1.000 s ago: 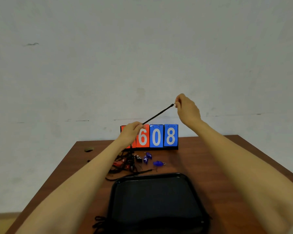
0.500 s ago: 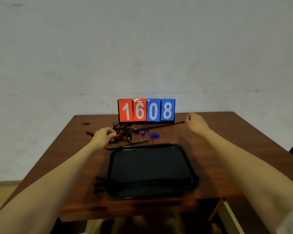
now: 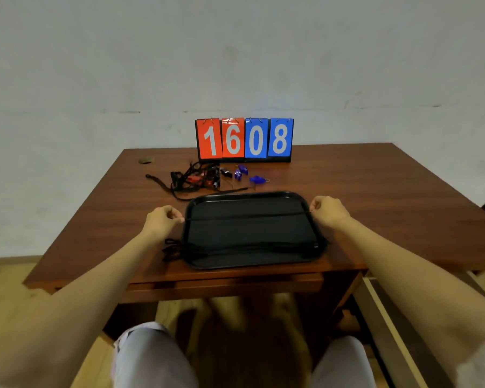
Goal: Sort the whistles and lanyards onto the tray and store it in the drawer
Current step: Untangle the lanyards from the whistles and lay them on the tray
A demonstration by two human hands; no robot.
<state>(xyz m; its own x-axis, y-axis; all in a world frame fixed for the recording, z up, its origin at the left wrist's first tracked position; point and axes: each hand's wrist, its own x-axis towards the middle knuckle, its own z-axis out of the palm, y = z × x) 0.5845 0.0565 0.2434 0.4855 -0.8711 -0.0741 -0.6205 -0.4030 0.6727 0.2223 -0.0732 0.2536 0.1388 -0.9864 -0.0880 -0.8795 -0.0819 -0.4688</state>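
One thin black cord lanyard [image 3: 247,216] pinched at each end by left hand [image 3: 163,222] and right hand [image 3: 329,211], stretched taut between them across the black plastic tray [image 3: 249,231]. Seemingly the laying-down step. Next: lowering, letting go, then reaching beyond the hands for the tangled pile of lanyards and whistles [image 3: 196,177].

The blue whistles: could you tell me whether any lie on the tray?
No, the blue whistles lie on the table beyond the tray.
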